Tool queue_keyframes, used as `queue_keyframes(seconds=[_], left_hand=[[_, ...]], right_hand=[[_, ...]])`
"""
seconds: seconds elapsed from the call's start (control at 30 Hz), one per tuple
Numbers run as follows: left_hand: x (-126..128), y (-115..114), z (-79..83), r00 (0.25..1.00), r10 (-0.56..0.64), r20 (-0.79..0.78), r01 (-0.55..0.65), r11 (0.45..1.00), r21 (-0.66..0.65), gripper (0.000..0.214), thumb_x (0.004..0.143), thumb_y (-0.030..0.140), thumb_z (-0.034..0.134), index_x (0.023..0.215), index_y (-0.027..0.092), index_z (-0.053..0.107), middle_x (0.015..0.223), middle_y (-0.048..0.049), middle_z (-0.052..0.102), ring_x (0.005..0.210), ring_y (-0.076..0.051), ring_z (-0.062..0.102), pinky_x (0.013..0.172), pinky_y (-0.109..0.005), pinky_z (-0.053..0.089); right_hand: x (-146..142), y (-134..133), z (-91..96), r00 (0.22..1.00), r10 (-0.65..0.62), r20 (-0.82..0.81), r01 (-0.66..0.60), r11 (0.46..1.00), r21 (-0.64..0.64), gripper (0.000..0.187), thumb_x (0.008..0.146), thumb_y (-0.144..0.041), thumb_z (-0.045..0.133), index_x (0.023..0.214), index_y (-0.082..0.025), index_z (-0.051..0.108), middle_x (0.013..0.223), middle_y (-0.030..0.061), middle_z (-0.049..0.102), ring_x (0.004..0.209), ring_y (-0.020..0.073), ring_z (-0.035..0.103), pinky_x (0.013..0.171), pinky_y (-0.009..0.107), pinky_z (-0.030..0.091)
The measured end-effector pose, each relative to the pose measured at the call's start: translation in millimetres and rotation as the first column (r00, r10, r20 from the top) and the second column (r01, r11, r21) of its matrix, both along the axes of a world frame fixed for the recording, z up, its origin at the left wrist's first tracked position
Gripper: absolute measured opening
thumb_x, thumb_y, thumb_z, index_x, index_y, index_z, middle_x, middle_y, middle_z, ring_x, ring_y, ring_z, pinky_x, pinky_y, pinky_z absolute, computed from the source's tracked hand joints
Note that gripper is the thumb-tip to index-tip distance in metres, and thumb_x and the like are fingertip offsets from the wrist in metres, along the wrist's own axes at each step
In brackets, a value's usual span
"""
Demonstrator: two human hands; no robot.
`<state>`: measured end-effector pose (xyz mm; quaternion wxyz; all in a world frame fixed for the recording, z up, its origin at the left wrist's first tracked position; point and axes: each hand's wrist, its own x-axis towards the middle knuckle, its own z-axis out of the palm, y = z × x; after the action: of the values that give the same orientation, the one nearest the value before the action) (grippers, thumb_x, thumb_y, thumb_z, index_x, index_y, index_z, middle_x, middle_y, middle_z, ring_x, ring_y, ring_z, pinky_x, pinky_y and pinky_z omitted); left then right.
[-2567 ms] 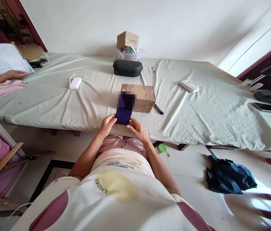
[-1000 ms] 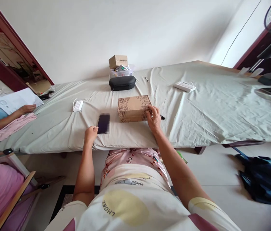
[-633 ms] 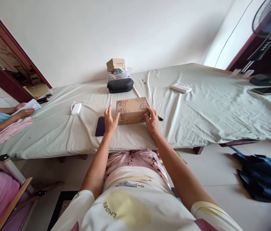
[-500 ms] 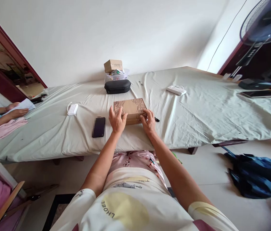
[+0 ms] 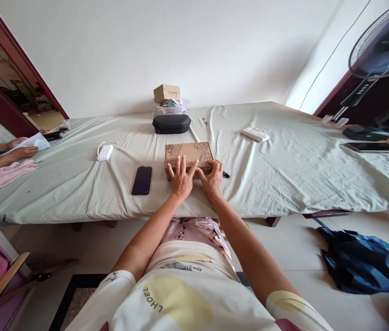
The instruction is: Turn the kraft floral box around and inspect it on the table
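Observation:
A flat brown cardboard box (image 5: pixel 189 151) with dark scribbled patterns lies closed in front of me on the cloth. My left hand (image 5: pixel 181 179) rests on its front edge, fingers spread over the top. At the box's front right corner is my right hand (image 5: pixel 211 177), its fingers bent over the edge and its thumb along the front. A dark pen-like thing (image 5: pixel 226 175) sticks out beside that hand, mostly hidden. Left of the box lies a black phone (image 5: pixel 142 180).
Behind the box stand a black case (image 5: pixel 171 124), a clear plastic tub (image 5: pixel 170 110) and a small carton (image 5: pixel 166 93). White power-bank-like devices lie left (image 5: pixel 105 152) and right (image 5: pixel 254 134). Another person's hands (image 5: pixel 25 152) hold paper at far left. A fan (image 5: pixel 380 41) stands right.
My left hand has moved right, from the box's left front corner to the middle of its front edge. My right hand stays at the right corner, its thumb now stretched further left.

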<state>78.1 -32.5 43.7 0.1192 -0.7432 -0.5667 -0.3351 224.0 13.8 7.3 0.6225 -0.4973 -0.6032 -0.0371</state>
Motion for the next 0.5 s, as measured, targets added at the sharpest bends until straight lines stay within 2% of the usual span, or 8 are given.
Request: queue_keyframes(seconds=[0.17,0.3,0.37,0.43,0.5], left_hand=[[-11,7,-4.3,0.996,-0.061,0.069,0.06,0.998,0.015,0.057,0.098,0.018,0.057,0.152,0.036,0.057,0.171,-0.0131,0.038,0.164,-0.036,0.022,0.129,-0.072,0.011],[-30,13,-9.4,0.969,0.049,0.241,-0.057,0.998,0.025,0.05,0.097,0.025,0.063,0.147,0.028,0.061,0.175,-0.017,0.027,0.164,-0.041,0.018,0.128,-0.071,0.017],[-39,17,-14.5,0.929,0.095,0.357,-0.102,0.995,0.001,0.055,0.097,0.033,0.064,0.151,0.023,0.056,0.175,-0.0196,0.023,0.164,-0.042,0.019,0.128,-0.067,0.025],[-47,20,-20.5,0.885,0.094,0.457,-0.077,0.995,-0.056,0.064,0.099,0.037,0.061,0.159,0.022,0.045,0.172,-0.0209,0.031,0.16,-0.04,0.03,0.125,-0.058,0.037],[-53,23,-25.8,0.852,0.084,0.517,-0.032,0.994,-0.109,0.07,0.101,0.037,0.057,0.165,0.023,0.033,0.166,-0.0203,0.041,0.154,-0.036,0.042,0.121,-0.052,0.044]], right_hand=[[6,3,4.4,0.993,0.1,-0.062,-0.098,0.995,0.028,0.032,0.105,-0.05,0.046,0.114,-0.025,0.064,0.114,0.0095,0.065,0.109,0.0247,0.063,0.102,0.046,0.055],[8,5,4.0,0.986,0.137,-0.099,-0.135,0.99,0.029,0.036,0.105,-0.048,0.043,0.116,-0.024,0.068,0.114,0.0107,0.067,0.11,0.0244,0.065,0.103,0.046,0.055],[9,5,1.8,0.98,0.148,-0.133,-0.148,0.989,0.013,0.038,0.104,-0.049,0.045,0.122,-0.024,0.067,0.116,0.0114,0.068,0.109,0.0246,0.066,0.1,0.045,0.056],[9,5,-0.6,0.972,0.148,-0.184,-0.158,0.987,-0.037,0.042,0.101,-0.053,0.05,0.127,-0.023,0.065,0.111,0.0103,0.07,0.101,0.0238,0.067,0.091,0.042,0.059],[10,4,-2.4,0.964,0.134,-0.228,-0.16,0.982,-0.1,0.043,0.098,-0.056,0.055,0.123,-0.023,0.065,0.1,0.0072,0.07,0.09,0.022,0.067,0.082,0.038,0.059]])
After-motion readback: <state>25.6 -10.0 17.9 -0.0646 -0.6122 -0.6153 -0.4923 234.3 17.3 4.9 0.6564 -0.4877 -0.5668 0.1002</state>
